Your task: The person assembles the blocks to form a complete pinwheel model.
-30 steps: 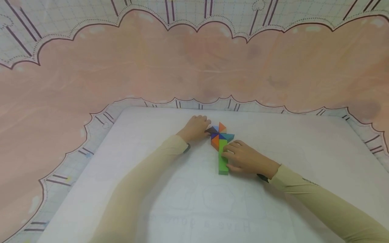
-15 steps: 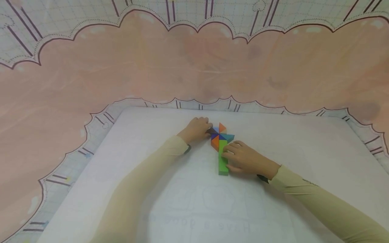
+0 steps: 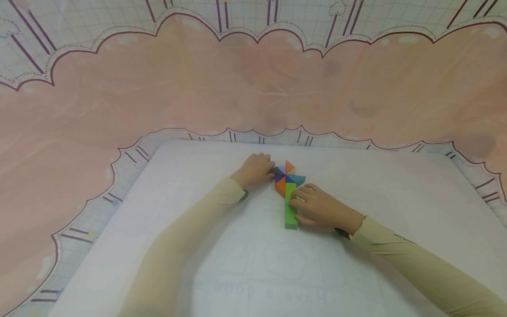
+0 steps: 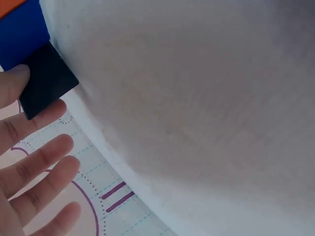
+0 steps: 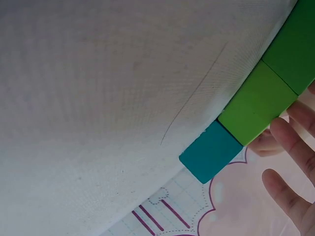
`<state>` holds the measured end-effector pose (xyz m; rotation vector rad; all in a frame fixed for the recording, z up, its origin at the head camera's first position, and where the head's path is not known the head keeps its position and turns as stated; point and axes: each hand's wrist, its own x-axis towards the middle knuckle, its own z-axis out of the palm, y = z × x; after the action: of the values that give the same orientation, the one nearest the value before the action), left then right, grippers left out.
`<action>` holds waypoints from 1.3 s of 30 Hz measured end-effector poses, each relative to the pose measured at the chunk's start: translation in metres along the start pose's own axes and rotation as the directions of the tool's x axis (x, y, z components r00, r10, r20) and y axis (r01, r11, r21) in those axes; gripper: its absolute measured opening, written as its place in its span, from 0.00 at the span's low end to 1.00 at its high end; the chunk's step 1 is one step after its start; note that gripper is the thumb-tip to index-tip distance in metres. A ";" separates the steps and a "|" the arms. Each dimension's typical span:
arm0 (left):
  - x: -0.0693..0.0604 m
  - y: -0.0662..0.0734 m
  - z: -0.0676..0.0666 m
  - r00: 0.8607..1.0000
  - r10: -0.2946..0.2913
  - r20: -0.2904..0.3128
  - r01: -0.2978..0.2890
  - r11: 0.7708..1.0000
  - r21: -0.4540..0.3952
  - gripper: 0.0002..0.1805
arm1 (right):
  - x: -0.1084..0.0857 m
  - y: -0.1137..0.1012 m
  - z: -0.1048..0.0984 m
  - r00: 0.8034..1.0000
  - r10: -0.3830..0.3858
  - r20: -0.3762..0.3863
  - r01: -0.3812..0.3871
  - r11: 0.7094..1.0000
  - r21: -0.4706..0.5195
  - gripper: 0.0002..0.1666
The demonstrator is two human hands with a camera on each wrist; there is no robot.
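Coloured blocks lie in a pinwheel shape on the white surface. At its left, my left hand [image 3: 256, 169] pinches a black block [image 4: 48, 83] between thumb and index finger, while its other fingers are spread. The black block touches a blue block [image 4: 24, 32]. The pinwheel also holds orange blocks [image 3: 280, 186] and a teal block [image 3: 299, 179]. Below its centre runs a green bar [image 3: 291, 215], made of a light green block [image 5: 256, 105] and a darker green block [image 5: 293, 46]. My right hand [image 3: 318, 206] rests against the bar's right side, fingers fairly straight; its thumb's hold is unclear.
The white tabletop [image 3: 237, 255] carries faint printed lettering near the front. A cloth [image 3: 253, 88] with scalloped peach and checked patterns lies beyond its edges.
My left hand has shifted very slightly right with the black block, closer to the pinwheel's centre. The right hand and the green bar have stayed in place.
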<state>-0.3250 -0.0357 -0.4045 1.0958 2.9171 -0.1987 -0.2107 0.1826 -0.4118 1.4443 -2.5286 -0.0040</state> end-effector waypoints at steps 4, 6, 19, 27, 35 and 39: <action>-0.004 0.001 -0.006 1.000 -0.006 0.000 0.006 1.000 0.002 0.20 | -0.001 0.000 0.002 1.000 -0.011 -0.021 0.011 1.000 -0.007 0.18; -0.008 0.003 -0.010 1.000 -0.001 -0.008 0.001 1.000 -0.006 0.21 | -0.001 -0.001 0.002 1.000 -0.012 -0.025 0.012 1.000 -0.007 0.18; -0.019 0.015 -0.007 0.973 0.212 -0.087 -0.205 0.976 0.078 0.19 | -0.001 -0.001 0.001 0.998 -0.028 -0.050 0.028 1.000 -0.005 0.17; -0.018 0.015 -0.007 0.969 0.222 -0.106 -0.218 0.975 0.041 0.15 | -0.001 -0.001 0.000 0.998 -0.030 -0.052 0.030 1.000 -0.004 0.17; -0.016 0.012 -0.004 0.969 0.219 -0.114 -0.217 0.976 0.024 0.14 | -0.001 0.000 0.001 0.999 -0.023 -0.041 0.023 1.000 -0.008 0.18; -0.016 0.013 -0.004 0.969 0.218 -0.116 -0.218 0.976 0.013 0.13 | -0.001 0.000 0.001 0.998 -0.029 -0.051 0.028 1.000 -0.013 0.17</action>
<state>-0.3047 -0.0357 -0.4008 1.4631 2.8625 -0.1339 -0.2107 0.1833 -0.4130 1.4563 -2.4627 0.0128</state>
